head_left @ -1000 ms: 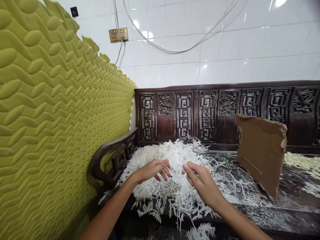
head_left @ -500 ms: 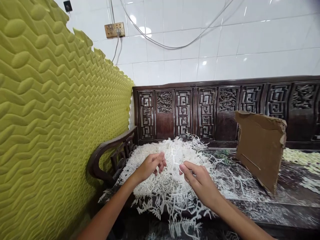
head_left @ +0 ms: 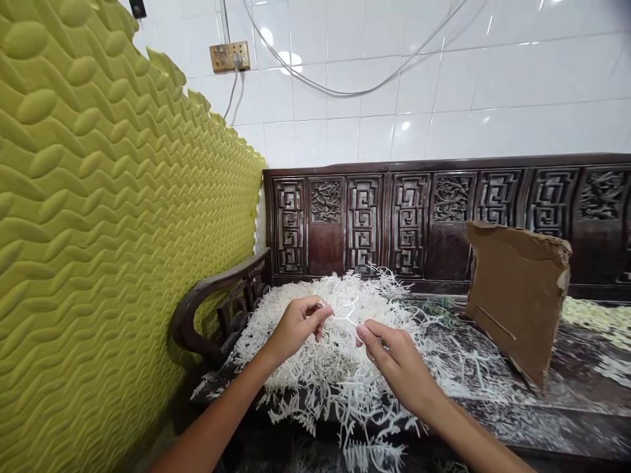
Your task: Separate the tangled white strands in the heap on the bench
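Observation:
Between my hands is a thin white branched plastic sprig (head_left: 349, 316). My right hand (head_left: 387, 348) pinches its lower right stem between thumb and forefinger. The thumb and fingers of my left hand (head_left: 303, 323) are closed at the tip of the sprig's left branch; any smaller piece inside them is too small to make out. Behind and below both hands spreads a large heap of white plastic sprigs (head_left: 315, 368), some hanging over the seat's front edge.
The heap lies on a dark carved wooden bench (head_left: 325, 246) with a curved armrest (head_left: 197, 295) at left. A yellow foam mat (head_left: 123, 249) stands along the left. A cardboard piece (head_left: 517, 295) stands upright at right, with pale flat pieces (head_left: 596, 318) beyond it.
My left hand has moved slightly right and closed its fingers at the sprig's left branch. The sprig has turned in my right hand, which keeps its pinch. The view has shifted slightly.

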The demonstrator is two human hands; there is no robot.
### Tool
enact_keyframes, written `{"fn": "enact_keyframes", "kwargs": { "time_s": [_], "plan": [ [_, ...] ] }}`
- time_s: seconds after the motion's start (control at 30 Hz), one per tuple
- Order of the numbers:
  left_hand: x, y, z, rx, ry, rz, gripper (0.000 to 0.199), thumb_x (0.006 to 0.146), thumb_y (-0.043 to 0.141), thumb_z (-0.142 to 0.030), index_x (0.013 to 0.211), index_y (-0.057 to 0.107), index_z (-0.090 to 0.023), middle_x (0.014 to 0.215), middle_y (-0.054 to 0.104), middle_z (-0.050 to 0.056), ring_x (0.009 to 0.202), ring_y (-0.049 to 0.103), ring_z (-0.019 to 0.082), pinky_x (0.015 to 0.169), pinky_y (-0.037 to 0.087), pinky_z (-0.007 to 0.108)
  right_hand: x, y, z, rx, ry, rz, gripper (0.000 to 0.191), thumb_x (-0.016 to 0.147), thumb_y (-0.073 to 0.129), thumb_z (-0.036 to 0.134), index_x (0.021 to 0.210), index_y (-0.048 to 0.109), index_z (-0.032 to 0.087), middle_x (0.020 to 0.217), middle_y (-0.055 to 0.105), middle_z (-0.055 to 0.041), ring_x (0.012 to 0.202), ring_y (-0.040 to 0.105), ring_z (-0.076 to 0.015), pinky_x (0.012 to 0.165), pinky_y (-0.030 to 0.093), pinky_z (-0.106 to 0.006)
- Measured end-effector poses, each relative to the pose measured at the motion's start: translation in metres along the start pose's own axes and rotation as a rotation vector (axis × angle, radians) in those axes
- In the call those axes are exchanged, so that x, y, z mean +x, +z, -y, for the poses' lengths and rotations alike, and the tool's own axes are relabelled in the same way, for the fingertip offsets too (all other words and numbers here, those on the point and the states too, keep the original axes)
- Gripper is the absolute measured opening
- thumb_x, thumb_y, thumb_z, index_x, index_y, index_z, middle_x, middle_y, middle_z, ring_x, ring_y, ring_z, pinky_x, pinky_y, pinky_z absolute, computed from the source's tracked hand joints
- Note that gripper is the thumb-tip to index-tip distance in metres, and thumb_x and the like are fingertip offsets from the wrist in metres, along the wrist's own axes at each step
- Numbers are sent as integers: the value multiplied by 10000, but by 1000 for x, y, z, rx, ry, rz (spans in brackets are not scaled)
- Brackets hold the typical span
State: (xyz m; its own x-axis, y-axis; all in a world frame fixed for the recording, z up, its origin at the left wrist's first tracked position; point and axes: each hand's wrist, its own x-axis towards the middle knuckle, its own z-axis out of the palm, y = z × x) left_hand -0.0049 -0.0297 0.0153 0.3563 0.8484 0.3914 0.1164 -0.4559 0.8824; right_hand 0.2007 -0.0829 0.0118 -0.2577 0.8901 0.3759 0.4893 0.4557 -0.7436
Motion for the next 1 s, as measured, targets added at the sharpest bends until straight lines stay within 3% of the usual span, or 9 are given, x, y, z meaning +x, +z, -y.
{"fn": "enact_keyframes", "kwargs": {
  "time_s": [0.23, 0.4, 0.67, 0.73, 0.87, 0.93, 1.0],
  "plan": [
    [7, -1, 5, 232, -19, -213, 377, 857, 534, -443, 661, 581, -124, 557, 425, -18, 496, 382, 78, 462, 288, 189, -6, 16, 9, -162, -123, 86, 446, 991, 274, 463, 666, 414, 192, 606, 467, 9, 590, 436, -140, 598, 295, -268],
    [13, 5, 10, 349, 2, -332, 377, 865, 498, -403, 609, 556, -131, 515, 395, -24, 516, 348, 89, 506, 245, 210, -6, 21, 9, -231, -157, 60, 445, 997, 250, 446, 650, 365, 192, 588, 444, 10, 575, 417, -141, 596, 285, -278],
    [26, 18, 27, 403, -51, -449, 362, 822, 498, -377, 554, 552, -140, 515, 482, -7, 543, 424, 108, 550, 285, 222, -4, 20, 6, -275, -165, 37, 439, 998, 271, 431, 649, 389, 192, 594, 479, -3, 571, 438, -144, 589, 295, -286],
    [29, 3, 31, 409, -91, -542, 344, 816, 478, -350, 554, 552, -141, 520, 496, 2, 537, 434, 118, 541, 290, 227, -12, 20, 14, -224, -219, 62, 426, 1001, 279, 406, 650, 403, 197, 586, 471, -3, 555, 428, -140, 573, 304, -282],
    [24, -55, 34, 382, -203, -755, 352, 816, 447, -347, 556, 566, -143, 442, 424, -1, 486, 418, 134, 502, 278, 232, -31, 15, 32, -128, -391, 103, 372, 998, 307, 325, 656, 380, 199, 587, 441, 2, 544, 423, -131, 539, 290, -275],
    [17, -78, 36, 367, -233, -788, 335, 807, 470, -350, 580, 597, -138, 427, 414, -6, 475, 423, 135, 500, 292, 231, -35, 9, 32, -96, -352, 69, 361, 997, 303, 339, 678, 399, 201, 610, 463, -2, 563, 444, -135, 544, 301, -276],
    [11, -86, 36, 362, -241, -767, 275, 778, 521, -330, 636, 644, -129, 465, 475, 1, 497, 460, 137, 519, 332, 231, -34, 1, 23, -56, -228, 50, 381, 1000, 288, 390, 706, 445, 205, 631, 488, -4, 575, 459, -140, 552, 320, -275]
  ]
}}
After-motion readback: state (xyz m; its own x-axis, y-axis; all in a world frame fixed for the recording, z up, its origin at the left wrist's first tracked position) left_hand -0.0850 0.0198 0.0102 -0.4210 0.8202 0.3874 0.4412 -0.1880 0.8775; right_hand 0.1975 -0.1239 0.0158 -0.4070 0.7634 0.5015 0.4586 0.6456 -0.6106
